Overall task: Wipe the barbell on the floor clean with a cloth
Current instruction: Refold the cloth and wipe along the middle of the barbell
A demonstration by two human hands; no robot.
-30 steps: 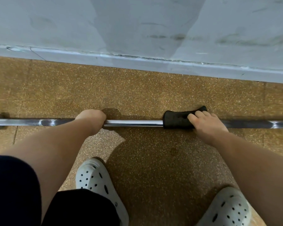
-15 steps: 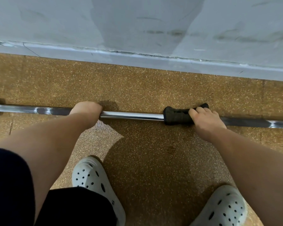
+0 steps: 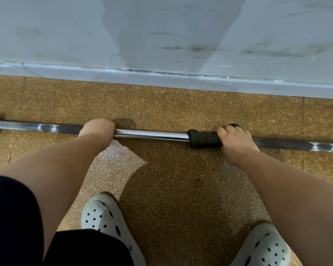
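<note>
Glossy metal barbell, matt dark cloth, speckled rough floor

Bare forearms, dark navy shorts, white perforated clogs.

steel barbell lies on floor, dark cloth wrapped round shaft.

Both my bare forearms reach forward and down, well apart, my left hand curled in a fist round the long chrome steel barbell, fingers hidden beyond the wrist, while my right hand grips with curled fingers the dark, bunched cloth wrapped on that bar.
</note>
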